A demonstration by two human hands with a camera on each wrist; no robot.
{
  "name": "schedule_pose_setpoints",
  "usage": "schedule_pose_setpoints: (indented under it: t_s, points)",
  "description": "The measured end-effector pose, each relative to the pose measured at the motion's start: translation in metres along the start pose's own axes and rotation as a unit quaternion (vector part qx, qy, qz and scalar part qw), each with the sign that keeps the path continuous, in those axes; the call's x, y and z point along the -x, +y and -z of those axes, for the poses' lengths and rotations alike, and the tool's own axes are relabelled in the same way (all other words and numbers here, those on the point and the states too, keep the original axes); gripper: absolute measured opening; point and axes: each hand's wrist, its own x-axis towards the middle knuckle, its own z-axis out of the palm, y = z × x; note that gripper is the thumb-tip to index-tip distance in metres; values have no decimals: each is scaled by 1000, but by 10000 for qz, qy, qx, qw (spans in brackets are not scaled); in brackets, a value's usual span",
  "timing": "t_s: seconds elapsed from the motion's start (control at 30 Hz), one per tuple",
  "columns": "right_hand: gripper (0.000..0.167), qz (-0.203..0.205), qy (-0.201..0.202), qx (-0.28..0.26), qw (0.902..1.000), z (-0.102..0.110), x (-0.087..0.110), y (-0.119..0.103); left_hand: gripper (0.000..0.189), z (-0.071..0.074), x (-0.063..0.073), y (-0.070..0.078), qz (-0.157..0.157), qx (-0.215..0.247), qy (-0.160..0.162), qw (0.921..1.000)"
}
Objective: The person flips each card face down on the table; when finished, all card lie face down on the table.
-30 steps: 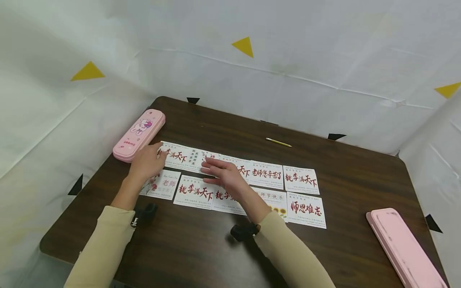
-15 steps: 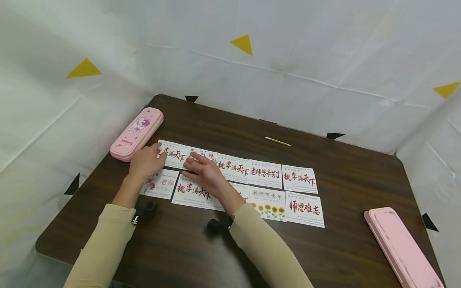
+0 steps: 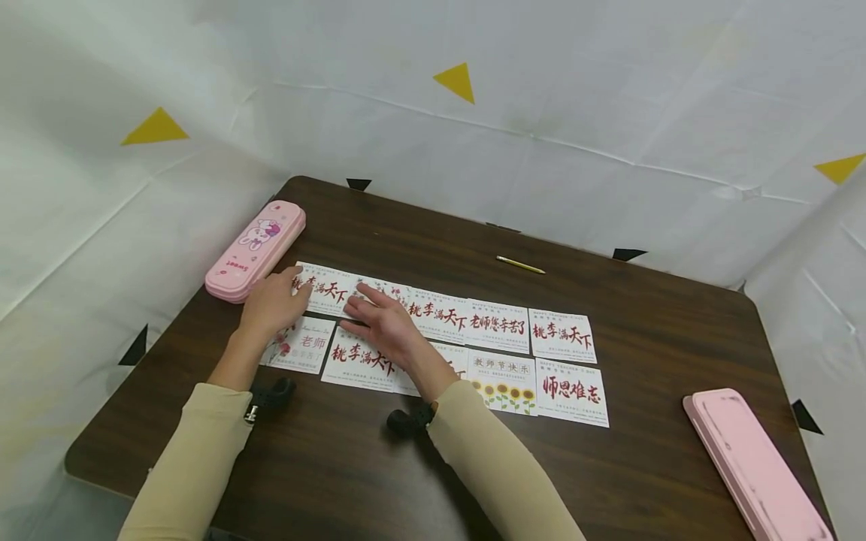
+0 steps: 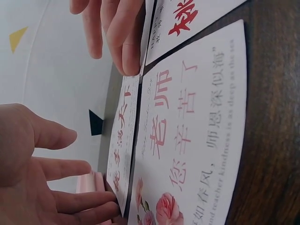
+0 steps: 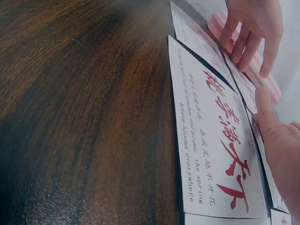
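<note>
Two rows of printed white cards lie flat on the dark wooden table. In the head view my left hand (image 3: pixel 271 304) is at the left end of the upper row, its relaxed fingers on or close to the first red-lettered card (image 3: pixel 331 291). My right hand (image 3: pixel 389 327) reaches over the second upper card (image 3: pixel 392 291), fingers extended, and partly hides it. Below it lies a red-lettered card (image 5: pixel 220 136) of the lower row. A card with pink flowers (image 4: pixel 187 136) lies beneath my left wrist. Neither hand grips anything.
A pink pencil case (image 3: pixel 255 252) with a rabbit print lies by the table's left edge. Another pink case (image 3: pixel 758 462) is at the right. A yellow pencil (image 3: pixel 521 264) lies behind the cards. White sheeting rises behind the table (image 3: pixel 649 481).
My right hand has moved left along the upper row, from near the third card to the second, then stays there. My left hand keeps its place. The cards show no clear shift.
</note>
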Motion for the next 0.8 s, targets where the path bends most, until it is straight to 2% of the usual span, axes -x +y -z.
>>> schedule_pose_setpoints:
  t_s: [0.27,0.6,0.8]
  points:
    - [57,26,25,21,10000,-1,0,2,53,-2,-3,-1,-8,249,89,9996]
    - [56,52,65,3,10000,-3,-1,3,55,0,-4,-2,159,973,154,9950]
    - [53,117,121,313,9994,-5,-2,6,55,-1,-5,-2,105,980,242,9948]
